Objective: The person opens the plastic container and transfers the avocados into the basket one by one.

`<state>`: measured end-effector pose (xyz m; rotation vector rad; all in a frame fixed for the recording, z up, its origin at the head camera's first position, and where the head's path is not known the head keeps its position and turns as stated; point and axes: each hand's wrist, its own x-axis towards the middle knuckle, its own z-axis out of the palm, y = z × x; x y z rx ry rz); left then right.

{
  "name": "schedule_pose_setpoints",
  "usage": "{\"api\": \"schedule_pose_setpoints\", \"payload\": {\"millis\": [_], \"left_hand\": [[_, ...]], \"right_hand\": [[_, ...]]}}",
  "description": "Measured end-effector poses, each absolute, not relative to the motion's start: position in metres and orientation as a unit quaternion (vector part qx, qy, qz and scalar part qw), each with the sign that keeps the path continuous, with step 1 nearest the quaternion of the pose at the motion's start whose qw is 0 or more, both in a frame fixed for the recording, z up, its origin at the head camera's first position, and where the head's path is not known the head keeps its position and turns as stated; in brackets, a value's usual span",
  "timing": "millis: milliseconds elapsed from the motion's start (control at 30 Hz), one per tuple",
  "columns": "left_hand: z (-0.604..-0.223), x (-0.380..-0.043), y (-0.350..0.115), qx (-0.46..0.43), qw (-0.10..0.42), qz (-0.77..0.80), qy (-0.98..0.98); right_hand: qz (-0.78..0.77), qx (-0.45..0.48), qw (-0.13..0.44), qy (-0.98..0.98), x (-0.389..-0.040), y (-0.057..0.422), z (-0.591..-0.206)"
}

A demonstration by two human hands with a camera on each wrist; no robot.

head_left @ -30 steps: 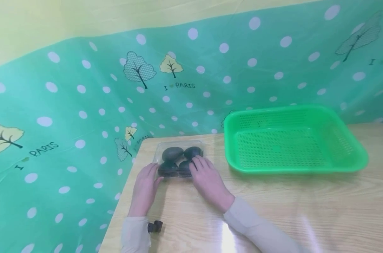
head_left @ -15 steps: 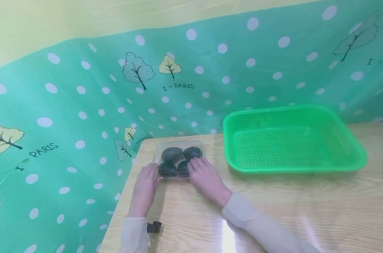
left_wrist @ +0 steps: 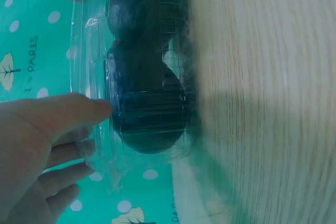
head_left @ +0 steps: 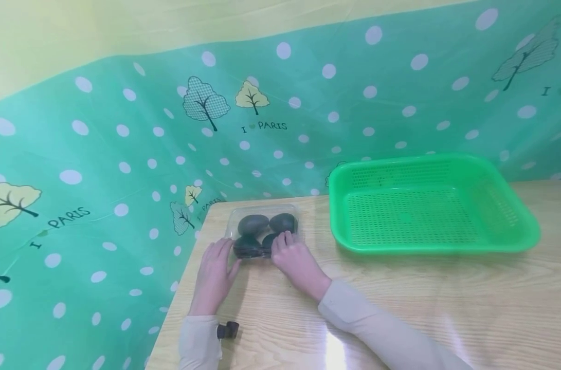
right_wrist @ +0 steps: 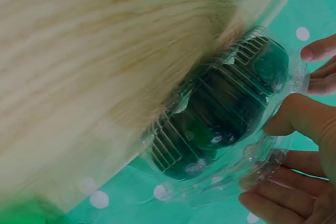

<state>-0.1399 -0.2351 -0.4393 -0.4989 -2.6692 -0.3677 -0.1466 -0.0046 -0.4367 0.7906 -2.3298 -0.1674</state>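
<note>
A clear plastic clamshell box (head_left: 264, 208) sits near the table's back left corner, holding several dark, smooth, oval fruits that look like avocados (head_left: 253, 225). My left hand (head_left: 214, 272) holds the front left corner; in the left wrist view its thumb touches the rim, with the fingers spread behind the clear plastic. At the front right edge, my right hand (head_left: 301, 262) pinches the rim between thumb and curled fingers. Seen in the right wrist view, the ribbed side of the box (right_wrist: 244, 51) faces the camera, and the right fingers partly show through the plastic edge.
A green perforated plastic basket (head_left: 428, 250) stands to the right of the box on the light wood table (head_left: 400, 308). Behind the table hangs a green polka-dot cloth (head_left: 271, 164). A small black device (head_left: 228, 330) sits at the left wrist.
My right hand has shifted slightly left and toward the front along the box edge, and its fingers have curled more. The left hand and the box stay about where they were.
</note>
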Motion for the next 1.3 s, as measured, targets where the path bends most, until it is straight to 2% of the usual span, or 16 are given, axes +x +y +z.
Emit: {"api": "schedule_pose_setpoints", "payload": {"millis": [300,667,1300], "left_hand": [[-0.440,-0.143,-0.229,-0.156,0.183,-0.159,-0.958],[-0.443,-0.139,-0.230,-0.144,0.218,-0.150,-0.954],[-0.448,-0.143,-0.228,-0.158,0.243,-0.139,-0.947]], "right_hand": [[-0.120,0.280,0.324,-0.895,-0.146,-0.008,-0.435],[-0.154,0.287,0.325,-0.888,-0.148,-0.019,-0.429],[-0.133,0.285,0.315,-0.895,-0.151,-0.016,-0.418]]}}
